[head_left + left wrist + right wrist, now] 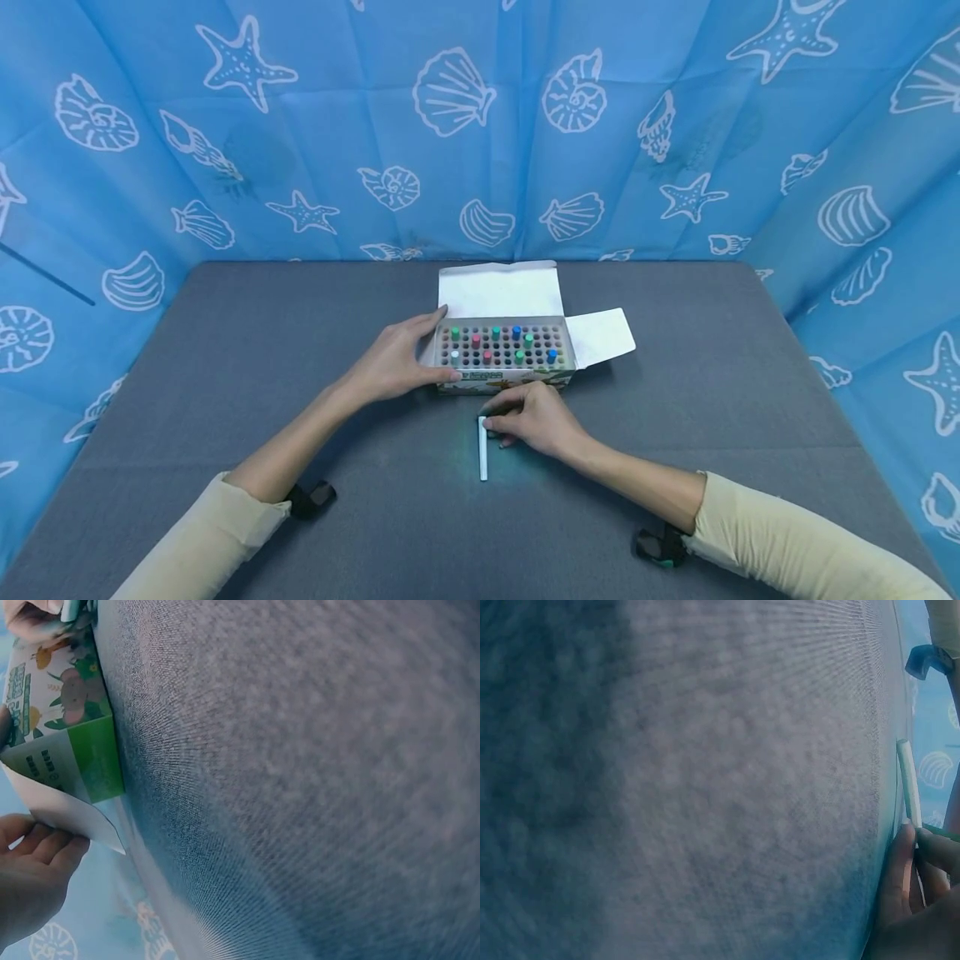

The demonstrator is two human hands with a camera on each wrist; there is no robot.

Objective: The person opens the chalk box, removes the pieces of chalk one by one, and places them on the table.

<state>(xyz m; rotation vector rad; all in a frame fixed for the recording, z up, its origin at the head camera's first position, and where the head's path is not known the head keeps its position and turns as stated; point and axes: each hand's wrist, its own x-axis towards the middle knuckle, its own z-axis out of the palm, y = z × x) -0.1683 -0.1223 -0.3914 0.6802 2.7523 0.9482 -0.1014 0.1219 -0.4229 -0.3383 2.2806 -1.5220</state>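
An open cardboard marker box [495, 381] with animal pictures on its front stands on the table. Several markers with coloured ends [517, 332] stick up from the holes in its grid insert. My left hand [395, 358] grips the box at its left end, thumb at the front corner, forefinger toward the back. In the left wrist view, that hand's fingers [49, 847] bear against the white side flap [64, 806]. In front of the box, my right hand [542, 419] pinches a slim whitish marker [483, 454] by its far end. Its other end points toward me.
The white lid [501, 290] is folded back behind the box, and a side flap [600, 337] sticks out to the right. Grey cloth covers the table [315, 308]. A blue curtain [330, 142] with seashell prints hangs at the back and sides.
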